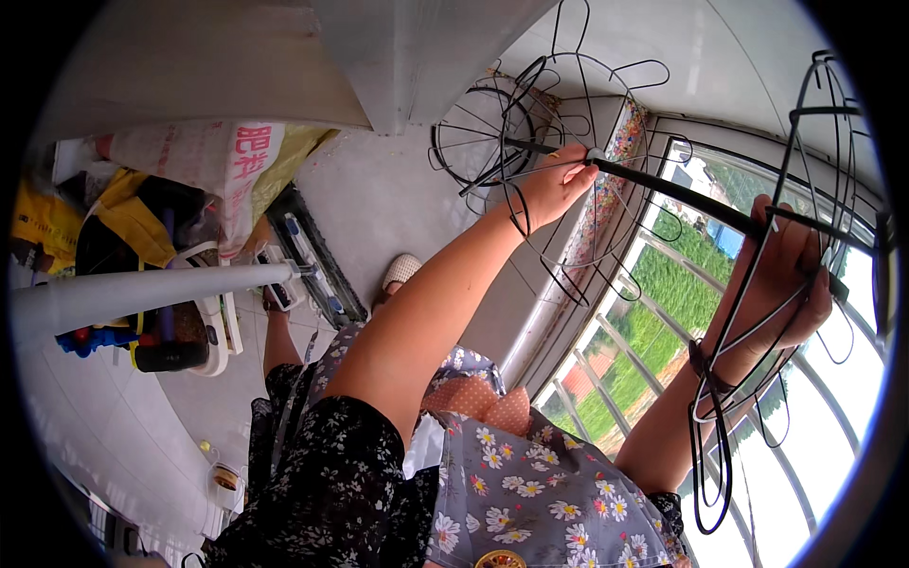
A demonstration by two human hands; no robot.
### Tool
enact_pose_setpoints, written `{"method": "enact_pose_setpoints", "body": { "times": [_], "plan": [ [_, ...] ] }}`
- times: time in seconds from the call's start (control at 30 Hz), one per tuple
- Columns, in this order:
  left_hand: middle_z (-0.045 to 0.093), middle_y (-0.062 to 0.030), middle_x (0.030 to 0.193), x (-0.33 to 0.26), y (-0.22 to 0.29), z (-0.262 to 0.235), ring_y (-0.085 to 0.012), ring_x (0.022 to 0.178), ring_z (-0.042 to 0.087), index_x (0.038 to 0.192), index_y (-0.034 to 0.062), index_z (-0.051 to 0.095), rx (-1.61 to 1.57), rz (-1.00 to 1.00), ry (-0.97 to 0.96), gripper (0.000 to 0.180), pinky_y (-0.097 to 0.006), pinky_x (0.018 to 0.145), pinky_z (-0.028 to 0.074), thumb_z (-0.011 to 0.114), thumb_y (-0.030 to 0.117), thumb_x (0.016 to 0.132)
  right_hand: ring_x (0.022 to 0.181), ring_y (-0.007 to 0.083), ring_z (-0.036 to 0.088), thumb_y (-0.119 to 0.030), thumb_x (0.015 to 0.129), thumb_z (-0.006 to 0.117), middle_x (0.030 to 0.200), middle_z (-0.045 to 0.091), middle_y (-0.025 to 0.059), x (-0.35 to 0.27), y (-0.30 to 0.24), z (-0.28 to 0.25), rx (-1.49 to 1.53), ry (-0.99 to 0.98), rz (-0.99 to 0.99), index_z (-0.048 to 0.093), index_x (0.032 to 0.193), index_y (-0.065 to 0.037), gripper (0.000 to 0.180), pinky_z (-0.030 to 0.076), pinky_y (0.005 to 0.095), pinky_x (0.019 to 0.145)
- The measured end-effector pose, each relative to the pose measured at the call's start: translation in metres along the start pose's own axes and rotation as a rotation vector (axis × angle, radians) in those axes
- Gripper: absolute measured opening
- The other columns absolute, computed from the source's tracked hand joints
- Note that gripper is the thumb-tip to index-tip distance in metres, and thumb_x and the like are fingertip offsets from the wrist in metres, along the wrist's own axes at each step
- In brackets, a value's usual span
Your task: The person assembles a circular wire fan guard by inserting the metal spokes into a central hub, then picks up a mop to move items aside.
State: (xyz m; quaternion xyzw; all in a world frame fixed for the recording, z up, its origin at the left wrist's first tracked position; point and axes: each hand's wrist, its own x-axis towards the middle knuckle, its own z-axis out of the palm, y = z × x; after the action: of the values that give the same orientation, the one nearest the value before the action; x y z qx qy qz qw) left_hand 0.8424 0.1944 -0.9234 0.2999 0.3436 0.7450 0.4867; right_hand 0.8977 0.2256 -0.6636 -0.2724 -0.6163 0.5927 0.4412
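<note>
Left hand pinched on black rod; right hand clamped around same rod, wire hangers looped over wrist.

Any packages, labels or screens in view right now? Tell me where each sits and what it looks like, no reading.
Large sack: upper left, slumped on the floor, whitish with red printed characters.
Yellow bag: far left edge, crumpled, with dark print.
Small jar: lower left on the floor, pale with a dark printed label.
No screens or signs show.
</note>
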Motion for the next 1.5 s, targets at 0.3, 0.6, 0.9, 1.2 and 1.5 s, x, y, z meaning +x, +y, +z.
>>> {"method": "enact_pose_setpoints", "body": {
  "times": [0.3,0.6,0.9,1.2,1.5],
  "plan": [
    [0.054,-0.0039,0.072,-0.044,0.046,0.012,-0.0195,0.069,0.047,0.086,0.0025,0.058,0.654,0.236,0.085,0.02,-0.028,0.07,0.036,0.053,0.022,0.085,0.052,0.0098,0.026,-0.029,0.073,0.052,0.051,0.028,-0.0025,-0.028,-0.046,-0.013,0.078,0.028,-0.032,0.035,0.061,-0.015,0.025,0.026,0.0262,0.064],
    [0.045,-0.0003,0.062,-0.159,0.076,-0.037,-0.0079,0.061,0.044,0.086,0.0012,0.054,0.282,-0.3,-0.014,0.017,-0.022,0.056,0.036,0.047,0.017,0.086,0.047,0.0071,0.025,-0.019,0.077,0.052,0.05,0.027,-0.003,-0.051,-0.052,0.005,0.254,0.09,0.065,0.034,0.064,-0.012,0.023,0.021,0.0224,0.047],
    [0.045,0.0012,0.061,-0.233,0.109,-0.093,-0.006,0.057,0.041,0.08,0.0005,0.053,0.038,-0.591,0.202,0.022,-0.02,0.054,0.034,0.044,0.019,0.089,0.047,0.0091,0.025,-0.014,0.074,0.05,0.051,0.025,-0.0015,-0.049,-0.037,0.008,0.504,0.206,0.036,0.035,0.063,-0.01,0.019,0.023,0.0244,0.049],
    [0.044,0.0029,0.059,-0.25,0.134,-0.103,-0.0043,0.054,0.038,0.082,0.0003,0.055,-0.014,-0.596,0.312,0.025,-0.019,0.051,0.031,0.045,0.021,0.089,0.053,0.0127,0.025,-0.02,0.073,0.054,0.053,0.026,0.0,-0.059,-0.002,0.004,0.431,0.218,0.096,0.041,0.064,-0.007,0.019,0.024,0.0268,0.057],
    [0.044,0.002,0.058,-0.238,0.15,-0.098,-0.0036,0.053,0.041,0.07,0.0002,0.054,0.014,-0.673,0.245,0.036,-0.018,0.048,0.029,0.046,0.03,0.09,0.052,0.0125,0.027,-0.022,0.076,0.048,0.056,0.029,0.0004,-0.095,0.025,0.018,0.228,0.107,0.418,0.04,0.071,-0.004,0.02,0.023,0.0268,0.053]
  ]
}}
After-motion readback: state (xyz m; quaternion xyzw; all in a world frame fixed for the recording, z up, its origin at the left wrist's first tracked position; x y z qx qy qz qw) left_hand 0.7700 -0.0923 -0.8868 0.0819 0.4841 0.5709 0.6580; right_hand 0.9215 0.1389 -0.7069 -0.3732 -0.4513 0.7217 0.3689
